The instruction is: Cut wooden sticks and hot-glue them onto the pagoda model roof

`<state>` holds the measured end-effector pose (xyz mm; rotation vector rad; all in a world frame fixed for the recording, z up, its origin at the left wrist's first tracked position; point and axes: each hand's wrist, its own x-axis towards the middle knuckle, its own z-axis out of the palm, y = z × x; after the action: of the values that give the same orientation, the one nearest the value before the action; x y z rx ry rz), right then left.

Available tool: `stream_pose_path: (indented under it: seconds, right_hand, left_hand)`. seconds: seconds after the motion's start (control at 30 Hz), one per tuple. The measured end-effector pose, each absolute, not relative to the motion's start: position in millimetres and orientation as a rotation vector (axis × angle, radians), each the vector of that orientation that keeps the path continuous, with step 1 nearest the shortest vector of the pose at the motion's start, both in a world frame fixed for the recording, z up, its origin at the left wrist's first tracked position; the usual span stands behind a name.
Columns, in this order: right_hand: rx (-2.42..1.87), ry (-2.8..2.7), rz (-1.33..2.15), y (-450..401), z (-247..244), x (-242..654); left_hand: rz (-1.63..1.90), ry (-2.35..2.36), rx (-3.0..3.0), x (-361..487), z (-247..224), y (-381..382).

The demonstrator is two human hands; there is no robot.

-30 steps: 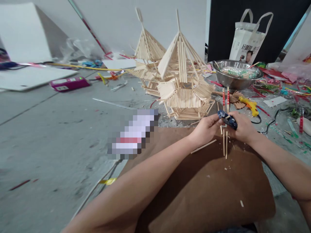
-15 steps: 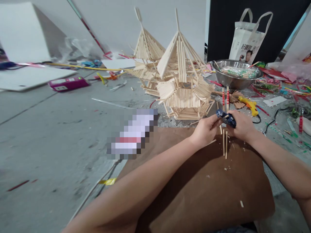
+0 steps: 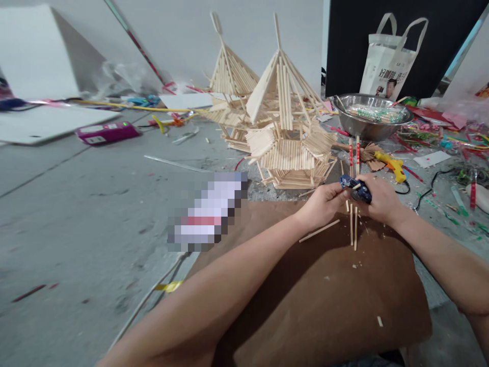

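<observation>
Both hands meet over the far right part of a brown sheet (image 3: 336, 295). My right hand (image 3: 380, 199) is wrapped round a small dark blue tool (image 3: 362, 191). The fingers of my left hand (image 3: 324, 201) are pinched at the tool's left end; a short piece of pale stick shows across the tool, and what exactly the left fingers grip is too small to tell. Below the hands, two pale sticks (image 3: 353, 227) lie side by side on the sheet. Another stick (image 3: 319, 231) lies slanted beside my left wrist. Just beyond stands a stick-built model with a pointed roof (image 3: 298, 153).
A second stick model (image 3: 233, 76) stands behind the first. A metal bowl (image 3: 372, 127) holds wrapped sticks, with a white bag (image 3: 389, 66) behind it. A yellow glue gun (image 3: 397, 165) lies at the right, a blurred-out phone (image 3: 214, 209) at the left, and a purple box (image 3: 109, 132) farther off.
My left hand has shifted slightly left and down. The slanted stick beside its wrist now shows at greater length, and the blue tool looks slightly turned in my right hand.
</observation>
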<state>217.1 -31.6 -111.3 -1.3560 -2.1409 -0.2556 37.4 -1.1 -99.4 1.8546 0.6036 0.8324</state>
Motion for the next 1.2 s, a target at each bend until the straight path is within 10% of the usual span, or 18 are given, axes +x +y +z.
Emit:
stream_pose_path:
  seconds: [1.2]
  right_hand:
    - [-1.731, -2.11, -0.242, -32, -105, 213]
  left_hand:
    - [1.13, 0.75, 1.876, 46, -114, -2]
